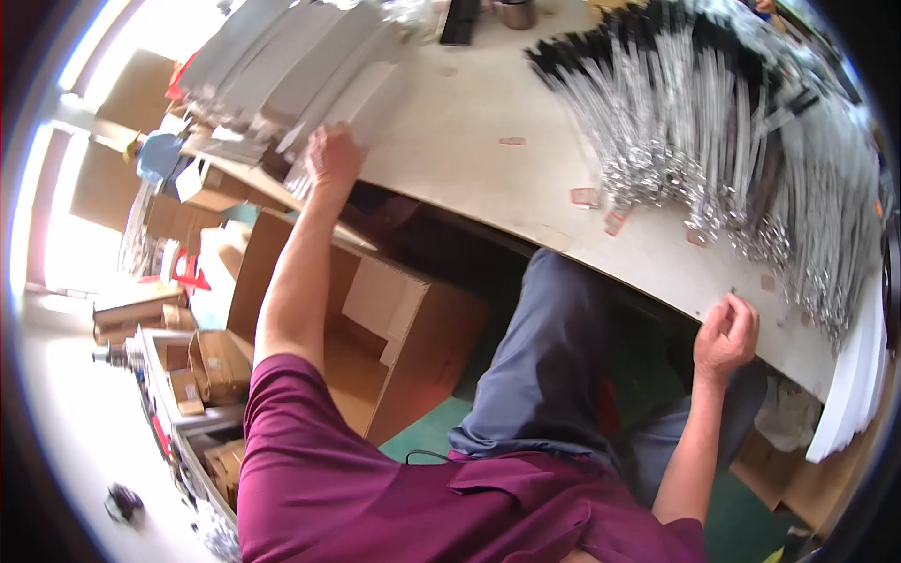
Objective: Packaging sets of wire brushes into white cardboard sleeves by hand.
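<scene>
At the near end of a row of long white flat cartons [310, 70] is my left hand [335, 158], its fingers bent and closed against the carton ends. Blur there hides what the fingers hold, if anything. My right hand [727, 336] rests by the table's front edge on the right, fingers loosely curled and thumb against them, with nothing showing in them. Beyond it lies a wide fan of clear, slim strips [676, 122] with black far ends and shiny silver near ends. The strips touch neither hand.
Small red-and-white paper pieces [584, 196] are scattered over the white tabletop [469, 131]. A metal cup [515, 13] stands at the far edge. An open cardboard box [413, 338] sits below the left front edge. White sheets [849, 385] hang over the right edge.
</scene>
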Motion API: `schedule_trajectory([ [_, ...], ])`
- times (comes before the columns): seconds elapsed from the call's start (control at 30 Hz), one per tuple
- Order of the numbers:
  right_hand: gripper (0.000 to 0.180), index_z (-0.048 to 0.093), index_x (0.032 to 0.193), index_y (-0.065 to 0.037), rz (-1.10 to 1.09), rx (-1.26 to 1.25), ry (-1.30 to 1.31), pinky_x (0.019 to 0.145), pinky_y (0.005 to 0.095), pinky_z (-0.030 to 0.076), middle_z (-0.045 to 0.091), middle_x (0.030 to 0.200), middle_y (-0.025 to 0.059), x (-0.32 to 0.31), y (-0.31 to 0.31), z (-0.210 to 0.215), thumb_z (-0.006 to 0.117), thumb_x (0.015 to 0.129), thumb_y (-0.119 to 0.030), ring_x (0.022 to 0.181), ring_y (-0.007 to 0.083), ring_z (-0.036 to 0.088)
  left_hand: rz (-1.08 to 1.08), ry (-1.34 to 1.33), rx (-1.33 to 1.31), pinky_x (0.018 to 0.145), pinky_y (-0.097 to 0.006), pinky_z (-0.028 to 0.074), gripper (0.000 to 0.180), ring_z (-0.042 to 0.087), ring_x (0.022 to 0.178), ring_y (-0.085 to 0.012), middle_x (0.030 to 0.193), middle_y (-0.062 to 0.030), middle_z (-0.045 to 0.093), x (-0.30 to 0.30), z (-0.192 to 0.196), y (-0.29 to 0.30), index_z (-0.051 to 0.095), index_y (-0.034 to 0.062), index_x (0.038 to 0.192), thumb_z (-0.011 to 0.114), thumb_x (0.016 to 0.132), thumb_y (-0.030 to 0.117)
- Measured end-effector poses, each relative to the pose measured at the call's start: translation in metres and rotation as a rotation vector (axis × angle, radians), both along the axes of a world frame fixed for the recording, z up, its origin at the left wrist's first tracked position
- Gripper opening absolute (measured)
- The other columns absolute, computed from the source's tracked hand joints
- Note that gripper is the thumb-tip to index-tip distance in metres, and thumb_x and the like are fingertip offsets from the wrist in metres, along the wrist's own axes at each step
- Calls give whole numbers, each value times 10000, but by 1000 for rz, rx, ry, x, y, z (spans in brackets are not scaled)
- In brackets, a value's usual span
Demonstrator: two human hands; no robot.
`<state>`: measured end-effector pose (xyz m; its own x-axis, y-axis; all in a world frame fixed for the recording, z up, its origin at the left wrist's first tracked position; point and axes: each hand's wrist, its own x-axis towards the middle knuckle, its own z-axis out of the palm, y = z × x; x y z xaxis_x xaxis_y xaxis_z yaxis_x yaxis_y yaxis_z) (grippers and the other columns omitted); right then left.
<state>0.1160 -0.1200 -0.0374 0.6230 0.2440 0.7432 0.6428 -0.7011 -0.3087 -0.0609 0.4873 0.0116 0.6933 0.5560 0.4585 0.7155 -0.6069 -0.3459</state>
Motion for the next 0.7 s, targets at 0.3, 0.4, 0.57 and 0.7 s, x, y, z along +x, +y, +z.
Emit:
schedule_trajectory([
  [0.3,83,644,882,-110,91,146,60,664,412,547,673,855,74,0,9,9,703,829,-84,774,300,676,-266,-57,-31,995,-503,501,436,608,1153,-434,1242,-237,648,-20,-10,38,613,17,1349,641,963,218],
  [0.4,60,670,895,-88,197,325,258,696,391,564,693,858,84,-10,-2,27,706,858,-58,786,303,695,-510,-230,-238,983,-480,512,356,639,1138,-417,1215,-232,671,20,9,-39,650,-1,1281,685,956,139],
  [0.57,71,685,947,-66,98,244,85,704,397,575,709,901,123,-5,-75,65,714,883,-72,800,321,704,-695,-344,-672,949,-416,540,278,705,1060,-325,1167,-168,725,44,-2,-174,695,-8,1206,704,960,120],
  [0.7,340,637,1172,-55,-487,-101,58,1019,508,462,652,1212,193,28,-198,60,726,854,-137,1164,406,597,-767,-341,-719,1001,-431,514,275,675,1129,-355,1226,-187,702,56,-26,-225,685,-17,1197,686,968,136],
])
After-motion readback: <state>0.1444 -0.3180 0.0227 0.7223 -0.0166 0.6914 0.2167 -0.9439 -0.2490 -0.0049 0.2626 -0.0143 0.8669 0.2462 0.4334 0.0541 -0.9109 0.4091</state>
